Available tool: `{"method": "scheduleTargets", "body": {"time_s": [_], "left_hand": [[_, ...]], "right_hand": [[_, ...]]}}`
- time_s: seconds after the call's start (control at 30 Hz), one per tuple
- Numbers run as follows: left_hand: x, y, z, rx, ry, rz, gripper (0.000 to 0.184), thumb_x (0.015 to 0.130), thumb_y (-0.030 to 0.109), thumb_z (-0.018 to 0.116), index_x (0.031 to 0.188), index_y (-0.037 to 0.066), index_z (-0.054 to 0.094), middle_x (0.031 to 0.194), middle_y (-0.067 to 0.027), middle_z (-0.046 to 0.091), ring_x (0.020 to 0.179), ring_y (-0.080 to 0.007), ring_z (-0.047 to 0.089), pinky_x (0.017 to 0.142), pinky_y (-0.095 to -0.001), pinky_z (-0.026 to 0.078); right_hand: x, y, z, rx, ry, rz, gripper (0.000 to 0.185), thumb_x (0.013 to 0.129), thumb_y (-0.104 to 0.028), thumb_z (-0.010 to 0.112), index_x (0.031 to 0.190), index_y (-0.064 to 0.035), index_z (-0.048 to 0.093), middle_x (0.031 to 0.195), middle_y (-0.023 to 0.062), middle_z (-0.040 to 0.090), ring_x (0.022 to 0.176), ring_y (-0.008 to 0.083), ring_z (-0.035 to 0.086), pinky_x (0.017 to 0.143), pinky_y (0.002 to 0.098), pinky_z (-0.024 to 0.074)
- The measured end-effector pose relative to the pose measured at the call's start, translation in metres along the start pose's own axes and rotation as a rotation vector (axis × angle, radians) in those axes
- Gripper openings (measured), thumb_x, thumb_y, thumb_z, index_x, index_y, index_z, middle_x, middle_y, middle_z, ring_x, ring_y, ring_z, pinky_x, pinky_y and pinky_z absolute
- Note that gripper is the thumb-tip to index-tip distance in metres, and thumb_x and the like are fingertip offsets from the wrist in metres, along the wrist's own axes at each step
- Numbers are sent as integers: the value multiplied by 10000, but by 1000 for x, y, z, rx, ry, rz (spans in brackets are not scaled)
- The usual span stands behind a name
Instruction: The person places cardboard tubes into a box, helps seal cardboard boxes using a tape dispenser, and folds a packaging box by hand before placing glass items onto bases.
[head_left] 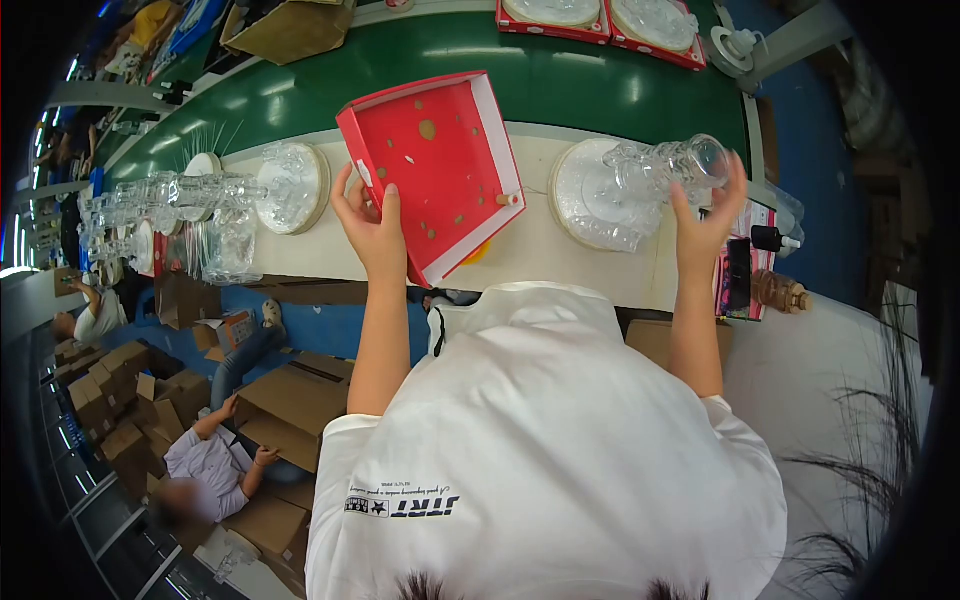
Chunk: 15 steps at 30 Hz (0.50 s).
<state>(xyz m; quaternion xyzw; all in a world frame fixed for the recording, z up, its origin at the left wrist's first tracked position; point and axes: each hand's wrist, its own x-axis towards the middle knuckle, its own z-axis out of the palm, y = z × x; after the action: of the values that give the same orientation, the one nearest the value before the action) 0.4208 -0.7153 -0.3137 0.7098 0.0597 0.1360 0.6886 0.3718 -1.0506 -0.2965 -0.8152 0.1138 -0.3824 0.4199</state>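
My left hand (375, 225) grips the left edge of an open red cardboard box (440, 150), thumb on the inside and fingers on the outer wall. The box is tilted above the worktable; its inside shows several brownish spots. A small tan roll-like piece (508, 199) sits by its lower right corner. My right hand (708, 225) is wrapped round the end of a clear ribbed cylinder (700, 160), which looks like glass or clear plastic. That cylinder lies over a white round base (590, 195) wrapped in clear film.
More wrapped round bases (293, 188) and clear cylinders (190, 188) line the left of the white worktable (340, 250). Beyond runs a green conveyor (420, 50) with filled red boxes (655, 25). A phone (738, 278) and amber bottle (780, 291) lie right. A co-worker (205, 465) handles cartons.
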Motion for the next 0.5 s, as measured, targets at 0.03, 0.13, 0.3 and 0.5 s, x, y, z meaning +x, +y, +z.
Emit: {"method": "scheduleTargets", "body": {"time_s": [0.03,0.13,0.3,0.5], "left_hand": [[0,-3,-1,3,3,4,549,836,16,598,1308,25,318,1176,-133,525,1021,-189,535,866,-292,434],[-3,-11,-5,-102,13,-49,586,829,-4,596,1340,17,312,1197,-127,520,1078,-192,518,884,-281,436],[-20,8,11,-162,-24,-109,583,828,-17,589,1347,1,322,1226,-132,501,1148,-199,484,935,-297,421],[-35,8,13,-133,-171,-123,623,842,-26,558,1395,-5,272,1315,-143,440,1189,-196,457,971,-307,399]], "right_hand": [[-7,-4,-2,-6,82,-84,486,721,-130,741,1144,-20,528,1015,90,607,950,215,583,869,319,439],[-38,-3,-5,249,-43,-299,372,730,-50,678,1084,-29,565,979,87,617,869,218,593,841,306,447],[-63,-50,60,434,-884,196,232,781,-63,633,1009,-29,609,984,102,610,875,210,605,799,295,468],[-75,-78,126,268,-925,116,491,820,-234,640,1246,-30,506,1186,160,565,1069,261,572,881,351,469]]}}
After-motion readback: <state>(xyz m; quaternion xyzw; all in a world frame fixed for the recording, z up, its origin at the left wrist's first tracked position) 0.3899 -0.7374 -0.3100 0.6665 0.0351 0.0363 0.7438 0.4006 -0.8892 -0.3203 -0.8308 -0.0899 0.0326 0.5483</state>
